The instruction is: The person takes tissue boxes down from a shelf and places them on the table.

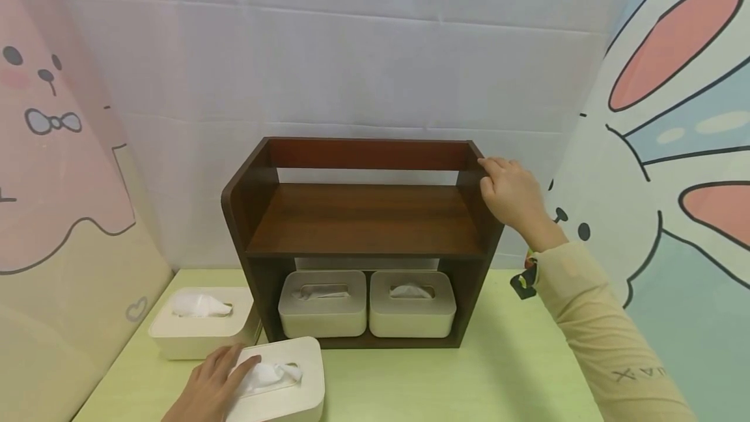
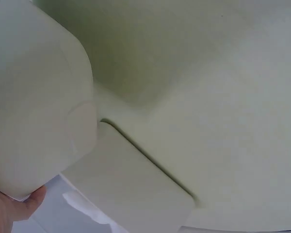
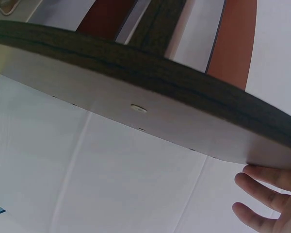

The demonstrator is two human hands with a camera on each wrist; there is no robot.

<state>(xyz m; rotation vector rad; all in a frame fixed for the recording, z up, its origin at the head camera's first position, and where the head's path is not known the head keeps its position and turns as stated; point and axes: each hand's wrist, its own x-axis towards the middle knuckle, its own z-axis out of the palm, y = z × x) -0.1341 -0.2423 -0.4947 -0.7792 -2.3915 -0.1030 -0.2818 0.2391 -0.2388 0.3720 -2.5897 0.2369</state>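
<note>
My left hand (image 1: 212,379) grips the left side of a white tissue box (image 1: 293,402) with a tissue sticking out of its slot. In the left wrist view that box (image 2: 43,97) is held above the table, with part of my hand at its lower corner. My right hand (image 1: 511,193) rests on the right side panel of a dark brown two-tier shelf (image 1: 366,220). The right wrist view shows spread fingers (image 3: 262,194), one touching the panel's outer face. In the lower tier sit two tissue boxes side by side, a left one (image 1: 322,318) and a right one (image 1: 413,318).
Another tissue box (image 1: 202,337) stands on the pale green table (image 1: 510,376), left of the shelf. A white cloth (image 1: 363,51) hangs behind, with cartoon-printed curtains (image 1: 58,148) at both sides. A small dark item (image 1: 523,284) shows by my right wrist.
</note>
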